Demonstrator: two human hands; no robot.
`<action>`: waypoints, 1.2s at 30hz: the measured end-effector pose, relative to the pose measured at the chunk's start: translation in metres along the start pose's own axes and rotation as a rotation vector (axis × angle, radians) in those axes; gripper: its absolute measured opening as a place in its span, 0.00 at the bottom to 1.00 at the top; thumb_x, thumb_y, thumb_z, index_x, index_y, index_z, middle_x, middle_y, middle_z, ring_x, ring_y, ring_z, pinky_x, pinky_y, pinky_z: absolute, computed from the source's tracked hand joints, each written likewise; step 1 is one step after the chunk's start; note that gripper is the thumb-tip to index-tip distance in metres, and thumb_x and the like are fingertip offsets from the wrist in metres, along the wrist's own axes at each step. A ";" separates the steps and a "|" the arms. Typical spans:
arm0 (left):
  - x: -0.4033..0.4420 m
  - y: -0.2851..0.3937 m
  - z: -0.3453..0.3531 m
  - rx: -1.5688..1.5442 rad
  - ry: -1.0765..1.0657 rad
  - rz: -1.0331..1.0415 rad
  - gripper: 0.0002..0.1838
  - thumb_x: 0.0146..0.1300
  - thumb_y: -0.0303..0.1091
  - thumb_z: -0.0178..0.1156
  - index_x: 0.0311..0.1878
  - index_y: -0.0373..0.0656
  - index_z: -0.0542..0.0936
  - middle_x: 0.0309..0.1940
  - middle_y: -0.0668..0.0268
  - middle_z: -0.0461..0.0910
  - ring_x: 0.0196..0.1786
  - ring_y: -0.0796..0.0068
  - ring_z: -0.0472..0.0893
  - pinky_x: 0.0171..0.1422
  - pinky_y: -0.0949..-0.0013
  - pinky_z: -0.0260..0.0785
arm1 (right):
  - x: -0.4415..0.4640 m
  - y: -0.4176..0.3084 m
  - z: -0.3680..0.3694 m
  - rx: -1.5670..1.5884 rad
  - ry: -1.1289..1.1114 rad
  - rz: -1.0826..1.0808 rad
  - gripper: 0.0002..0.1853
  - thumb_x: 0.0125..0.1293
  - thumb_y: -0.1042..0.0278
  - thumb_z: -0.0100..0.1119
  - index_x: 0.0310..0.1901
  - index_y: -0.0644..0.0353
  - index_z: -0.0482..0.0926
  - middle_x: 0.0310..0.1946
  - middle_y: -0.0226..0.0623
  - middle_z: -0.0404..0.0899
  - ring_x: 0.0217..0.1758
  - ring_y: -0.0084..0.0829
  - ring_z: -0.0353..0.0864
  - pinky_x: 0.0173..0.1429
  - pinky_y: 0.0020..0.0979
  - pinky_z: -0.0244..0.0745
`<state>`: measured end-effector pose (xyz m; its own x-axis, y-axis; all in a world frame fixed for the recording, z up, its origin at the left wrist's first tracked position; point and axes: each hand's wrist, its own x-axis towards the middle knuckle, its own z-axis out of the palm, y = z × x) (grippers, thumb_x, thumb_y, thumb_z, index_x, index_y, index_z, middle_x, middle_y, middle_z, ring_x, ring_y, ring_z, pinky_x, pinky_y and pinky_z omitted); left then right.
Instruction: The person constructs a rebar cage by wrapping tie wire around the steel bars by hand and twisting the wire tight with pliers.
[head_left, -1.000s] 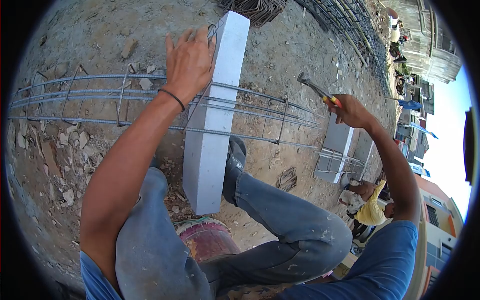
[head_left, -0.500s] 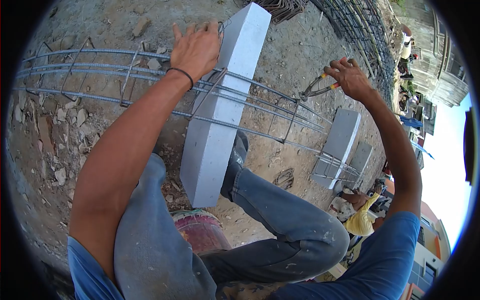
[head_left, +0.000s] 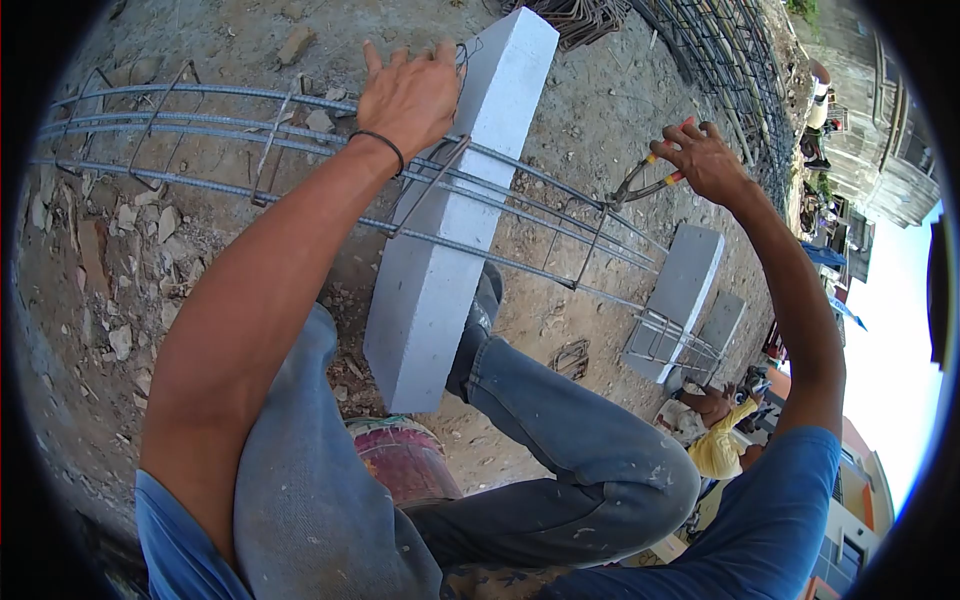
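A cage of ribbed steel rebar (head_left: 330,150) with thin square stirrups lies across a pale grey block (head_left: 430,290). My left hand (head_left: 410,98) is over the bars beside the block, palm down, with its thumb hidden. Thin dark tie wire (head_left: 468,52) shows at its index finger and appears pinched there. My right hand (head_left: 705,162) grips the handles of pincers (head_left: 642,182) with yellow and red grips. Their jaws are at a stirrup corner on the cage's upper bar, and the handles stand apart.
A second grey block (head_left: 685,270) supports the cage's far end. Broken stones (head_left: 120,340) litter the left ground. A reddish bucket (head_left: 405,460) is below me. Bent stirrups (head_left: 590,20) and more rebar cages (head_left: 735,70) lie beyond. A person in yellow (head_left: 722,445) works at right.
The view has shifted slightly, so the cage and block appear a little farther right and lower. Both hands keep nearly the same places, the pincers' jaws still at the stirrup.
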<state>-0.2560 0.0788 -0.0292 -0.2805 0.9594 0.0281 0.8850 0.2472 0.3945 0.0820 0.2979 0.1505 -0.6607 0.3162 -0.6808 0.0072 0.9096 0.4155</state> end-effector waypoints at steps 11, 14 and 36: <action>0.000 0.000 0.001 0.012 0.009 0.000 0.20 0.84 0.46 0.45 0.65 0.42 0.73 0.56 0.54 0.87 0.62 0.44 0.81 0.80 0.23 0.49 | 0.008 0.001 -0.012 0.013 -0.108 -0.003 0.14 0.78 0.65 0.50 0.59 0.43 0.80 0.55 0.33 0.80 0.65 0.39 0.78 0.72 0.49 0.67; 0.000 0.000 0.001 0.009 0.001 -0.003 0.20 0.84 0.46 0.45 0.65 0.42 0.73 0.55 0.54 0.87 0.62 0.44 0.81 0.80 0.23 0.49 | 0.008 0.002 -0.013 0.004 -0.109 -0.011 0.13 0.78 0.65 0.51 0.58 0.43 0.81 0.54 0.33 0.80 0.64 0.39 0.78 0.71 0.48 0.67; 0.001 0.002 -0.002 0.025 -0.013 -0.004 0.20 0.83 0.44 0.46 0.66 0.43 0.74 0.52 0.55 0.88 0.57 0.47 0.84 0.80 0.23 0.50 | 0.018 -0.004 -0.019 -0.025 0.017 -0.019 0.08 0.74 0.66 0.56 0.47 0.48 0.86 0.41 0.28 0.83 0.60 0.36 0.80 0.73 0.51 0.62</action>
<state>-0.2556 0.0797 -0.0263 -0.2795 0.9600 0.0147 0.8929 0.2543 0.3715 0.0558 0.2952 0.1481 -0.6734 0.2942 -0.6782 -0.0240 0.9082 0.4178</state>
